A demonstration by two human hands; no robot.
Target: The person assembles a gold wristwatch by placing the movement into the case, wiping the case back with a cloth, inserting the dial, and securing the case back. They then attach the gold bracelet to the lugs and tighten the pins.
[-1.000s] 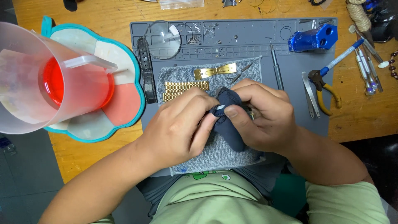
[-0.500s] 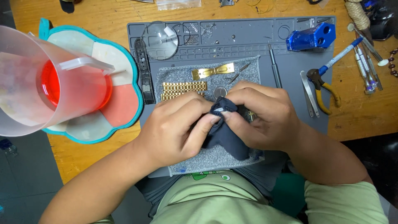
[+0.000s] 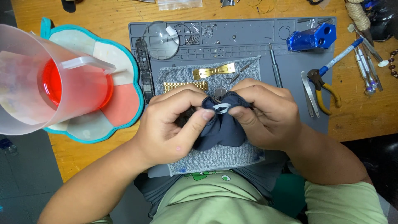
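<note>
While both hands work at its centre, a grey mat (image 3: pixel 290 62) covers the wooden bench, bearing a grey cloth pad (image 3: pixel 215 155). Left of it, a clear jug (image 3: pixel 45 83) of red liquid. Left hand (image 3: pixel 170 124) and right hand (image 3: pixel 265 114) pinch a dark blue cloth (image 3: pixel 222 130) closed around a small silver part (image 3: pixel 221 108). Gold strap (image 3: pixel 184 86), gold clasp (image 3: pixel 213 71) just beyond.

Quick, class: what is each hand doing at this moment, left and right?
Left hand: closed, fingers pinching the dark blue cloth.
Right hand: closed, pressing the same cloth around a small silvery part.
</note>
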